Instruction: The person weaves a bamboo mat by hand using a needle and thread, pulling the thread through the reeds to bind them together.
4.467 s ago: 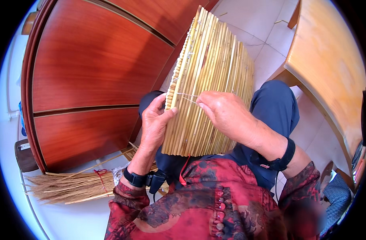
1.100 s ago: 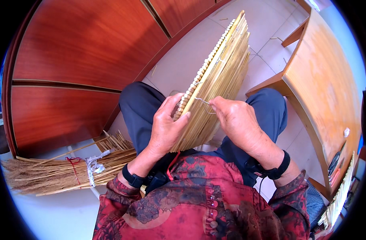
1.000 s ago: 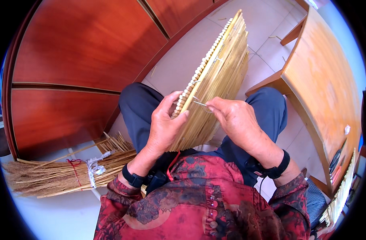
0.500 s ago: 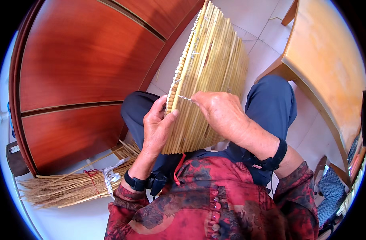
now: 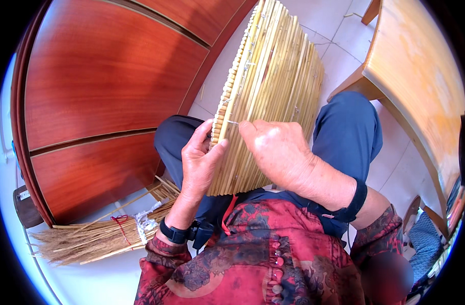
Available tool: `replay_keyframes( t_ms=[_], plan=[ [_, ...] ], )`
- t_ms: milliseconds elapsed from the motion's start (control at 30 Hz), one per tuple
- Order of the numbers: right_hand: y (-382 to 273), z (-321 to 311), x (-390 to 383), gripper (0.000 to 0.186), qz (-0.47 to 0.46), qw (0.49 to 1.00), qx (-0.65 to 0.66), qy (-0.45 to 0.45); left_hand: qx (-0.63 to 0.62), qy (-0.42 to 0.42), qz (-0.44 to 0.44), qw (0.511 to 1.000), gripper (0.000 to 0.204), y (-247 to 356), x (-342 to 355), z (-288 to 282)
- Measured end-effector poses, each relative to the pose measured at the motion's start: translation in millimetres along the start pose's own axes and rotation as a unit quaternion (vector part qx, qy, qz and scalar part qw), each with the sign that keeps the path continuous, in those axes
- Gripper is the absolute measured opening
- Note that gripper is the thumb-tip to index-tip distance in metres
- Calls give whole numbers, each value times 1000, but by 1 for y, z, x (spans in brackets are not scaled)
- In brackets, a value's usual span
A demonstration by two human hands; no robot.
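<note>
A thick panel of pale yellow plant stalks (image 5: pixel 273 91), laid side by side and bound with whitish ties, stands tilted up between my knees. My left hand (image 5: pixel 199 162) is closed on its left edge near the bottom, thumb on the front face and fingers reaching behind. Just right of that edge, my right hand (image 5: pixel 280 150) is held in a pinch, back of the hand upward. A short, thin pale strand (image 5: pixel 233 122) runs from the outermost stalk to its fingertips; whether it is thread or wire I cannot tell. The panel's back is hidden.
To the left stands a reddish-brown wooden cabinet (image 5: pixel 100 76). A bundle of dry broom stalks (image 5: pixel 90 241), tied with red string and a white strip, lies below it. A light wooden table (image 5: pixel 415 66) is at the right, with a patterned cloth (image 5: pixel 424 239) under its near end.
My right hand has rolled slightly and its fingertips are a little nearer the panel's left edge. Less of the strand shows. My left hand keeps its hold.
</note>
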State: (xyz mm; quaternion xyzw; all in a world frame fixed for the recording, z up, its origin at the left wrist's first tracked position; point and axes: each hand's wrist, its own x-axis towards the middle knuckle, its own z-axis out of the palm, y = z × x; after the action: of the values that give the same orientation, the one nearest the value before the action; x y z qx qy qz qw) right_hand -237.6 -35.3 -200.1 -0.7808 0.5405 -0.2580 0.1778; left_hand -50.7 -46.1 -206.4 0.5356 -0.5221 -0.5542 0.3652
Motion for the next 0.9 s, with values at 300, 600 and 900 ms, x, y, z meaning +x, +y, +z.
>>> replay_keyframes(
  t_ms=[300,600,900],
  plan=[
    [2,-2,-6,5,-37,998,-25,37,53,6,9,999,50,-5,-4,4],
    [11,-6,-6,4,-37,998,-15,42,124,4,63,990,46,-8,-14,4],
    [12,-25,-17,7,19,999,2,-26,128,-16,47,991,46,-6,-8,11]
  ],
)
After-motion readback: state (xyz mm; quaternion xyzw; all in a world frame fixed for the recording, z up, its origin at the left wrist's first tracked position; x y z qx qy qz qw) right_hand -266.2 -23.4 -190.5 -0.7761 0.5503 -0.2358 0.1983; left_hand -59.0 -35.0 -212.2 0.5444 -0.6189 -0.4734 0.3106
